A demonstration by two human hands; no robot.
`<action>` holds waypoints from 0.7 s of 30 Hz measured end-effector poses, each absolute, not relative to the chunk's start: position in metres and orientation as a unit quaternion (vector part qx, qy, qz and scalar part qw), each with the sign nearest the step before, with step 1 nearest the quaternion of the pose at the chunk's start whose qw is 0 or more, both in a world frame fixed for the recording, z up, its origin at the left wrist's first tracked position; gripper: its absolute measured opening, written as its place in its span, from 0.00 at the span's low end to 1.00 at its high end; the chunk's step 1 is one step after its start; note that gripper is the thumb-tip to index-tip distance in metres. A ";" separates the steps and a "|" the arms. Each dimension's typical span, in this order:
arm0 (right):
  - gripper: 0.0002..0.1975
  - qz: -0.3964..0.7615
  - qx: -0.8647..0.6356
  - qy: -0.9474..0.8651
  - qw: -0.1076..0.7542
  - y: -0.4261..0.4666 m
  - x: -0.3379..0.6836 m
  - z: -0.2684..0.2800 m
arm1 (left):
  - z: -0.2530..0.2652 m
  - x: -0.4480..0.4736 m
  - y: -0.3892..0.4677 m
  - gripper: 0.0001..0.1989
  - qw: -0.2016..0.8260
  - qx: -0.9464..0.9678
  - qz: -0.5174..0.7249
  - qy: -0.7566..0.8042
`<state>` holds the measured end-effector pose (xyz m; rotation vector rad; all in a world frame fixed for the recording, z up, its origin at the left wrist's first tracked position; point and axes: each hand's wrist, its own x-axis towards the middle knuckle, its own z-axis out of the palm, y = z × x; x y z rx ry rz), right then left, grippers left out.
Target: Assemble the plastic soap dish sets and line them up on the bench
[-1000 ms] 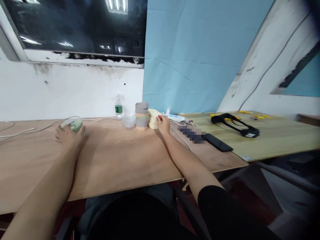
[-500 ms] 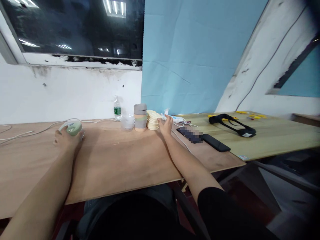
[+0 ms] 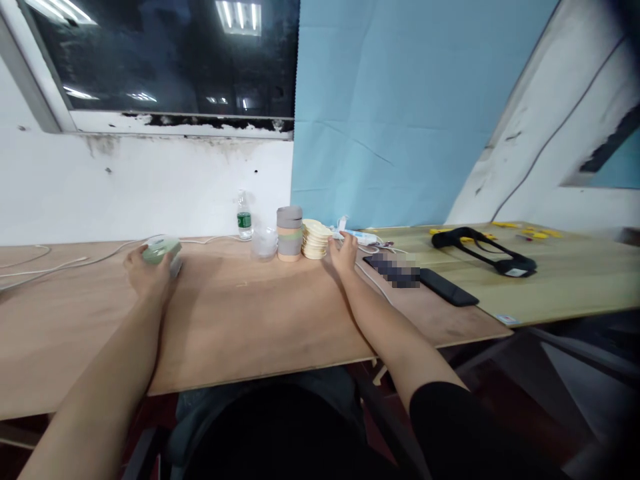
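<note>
My left hand (image 3: 147,272) is closed round a pale green, roundish thing (image 3: 161,249) with a whitish lower part, just over the table's left side; its exact kind is unclear. My right hand (image 3: 344,253) is at the right edge of a stack of cream-coloured lids (image 3: 315,240), thumb and fingers apart. Whether its fingertips touch the stack is hard to tell. Left of the lids stands a tall stack of grey, tan and green rings or cups (image 3: 289,233). Beside that is a clear plastic cup (image 3: 264,243).
A water bottle (image 3: 244,217) stands against the wall. White cables run along the back of the wooden table (image 3: 240,333). To the right lie a dark phone-like slab (image 3: 447,287), a partly pixelated dark item (image 3: 395,270), a black headset-like frame (image 3: 485,252) and yellow pieces (image 3: 543,233).
The view has shifted slightly, so the table things appear farther right. My left hand has moved slightly right with the green thing, which has turned. My right hand stays by the lids.
</note>
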<state>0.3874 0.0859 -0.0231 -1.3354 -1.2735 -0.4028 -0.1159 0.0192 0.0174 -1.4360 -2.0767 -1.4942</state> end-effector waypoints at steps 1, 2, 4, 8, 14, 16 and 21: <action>0.21 -0.174 -0.572 -0.547 0.587 0.085 0.386 -0.022 | 0.017 -0.115 0.021 0.32 0.121 -0.481 -0.529 -0.689; 0.21 -0.176 -0.571 -0.547 0.587 0.084 0.385 -0.021 | 0.017 -0.113 0.022 0.31 0.128 -0.481 -0.543 -0.676; 0.21 -0.182 -0.568 -0.547 0.587 0.083 0.384 -0.019 | 0.016 -0.108 0.025 0.30 0.115 -0.507 -0.549 -0.655; 0.21 -0.195 -0.566 -0.545 0.587 0.080 0.388 -0.016 | 0.015 -0.088 0.027 0.31 0.058 -0.599 -0.509 -0.616; 0.21 -0.196 -0.591 -0.506 0.597 0.083 0.402 -0.020 | 0.010 -0.059 0.022 0.30 -0.052 -0.743 -0.413 -0.524; 0.20 -0.197 -0.599 -0.494 0.599 0.085 0.404 -0.023 | 0.009 -0.055 0.021 0.31 -0.073 -0.761 -0.390 -0.513; 0.19 -0.203 -0.622 -0.465 0.596 0.079 0.416 -0.010 | 0.008 -0.051 0.020 0.32 -0.087 -0.770 -0.376 -0.508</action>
